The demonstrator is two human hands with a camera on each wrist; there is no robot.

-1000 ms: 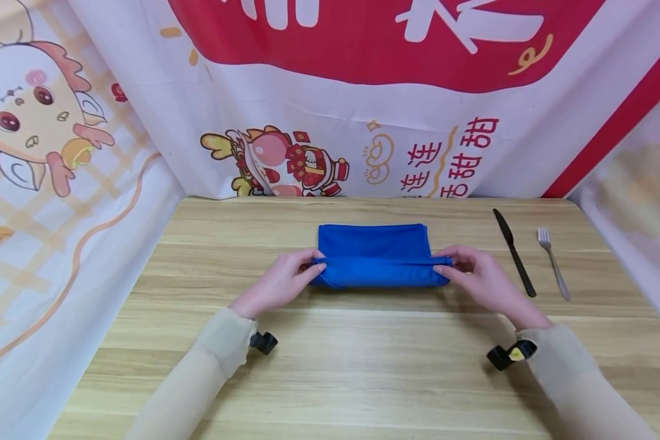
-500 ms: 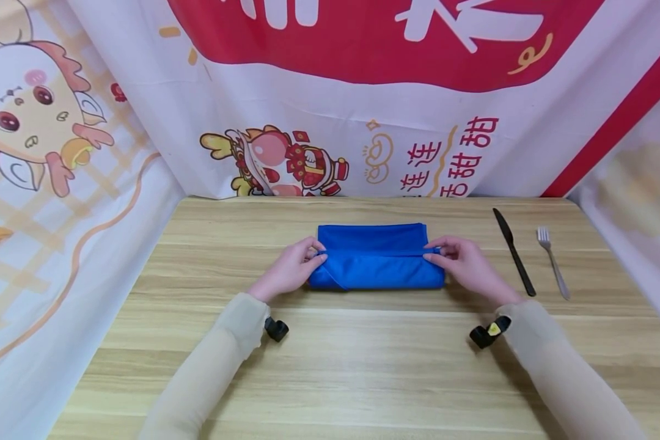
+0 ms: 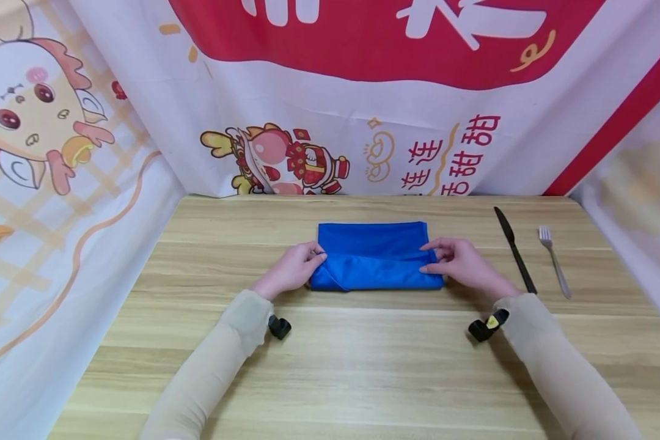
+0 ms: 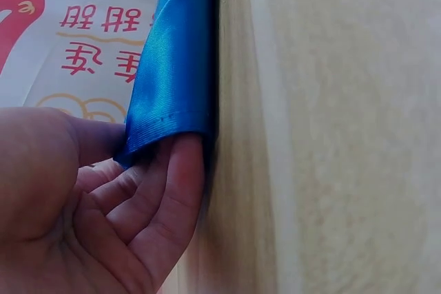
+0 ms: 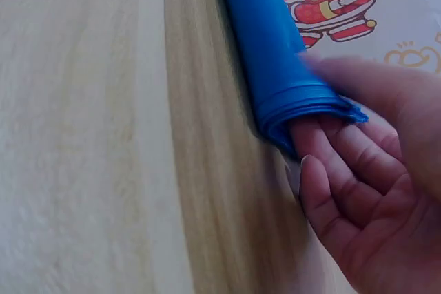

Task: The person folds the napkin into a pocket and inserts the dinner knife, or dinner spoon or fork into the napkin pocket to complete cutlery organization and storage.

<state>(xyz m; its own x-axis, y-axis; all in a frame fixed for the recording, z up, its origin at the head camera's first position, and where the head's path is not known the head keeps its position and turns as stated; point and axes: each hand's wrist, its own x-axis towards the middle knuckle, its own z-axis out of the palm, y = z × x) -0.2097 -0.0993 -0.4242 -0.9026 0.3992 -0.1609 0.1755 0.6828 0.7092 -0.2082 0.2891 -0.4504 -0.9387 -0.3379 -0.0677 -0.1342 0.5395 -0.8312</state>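
Observation:
A blue cloth [image 3: 374,273] lies on the wooden table, its near part folded over and its far part flat. My left hand [image 3: 294,267] pinches the left end of the fold. In the left wrist view, the thumb lies on one side of the cloth [image 4: 176,67] and the fingers reach under its hem. At the right end, my right hand [image 3: 458,263] holds the fold with thumb and fingers spread apart. The right wrist view has its fingers [image 5: 327,149] tucked inside the layered roll, the blurred thumb over the outside.
Right of the cloth lie a black knife [image 3: 514,247] and, beyond it, a silver fork [image 3: 554,260]. A printed white curtain [image 3: 385,104] hangs at the table's back edge, with more fabric along both sides.
Both hands have moved slightly away from me and inward, carrying the folded edge over the cloth. Over the last half second the right thumb has slid down, widening its gap from the fingers.

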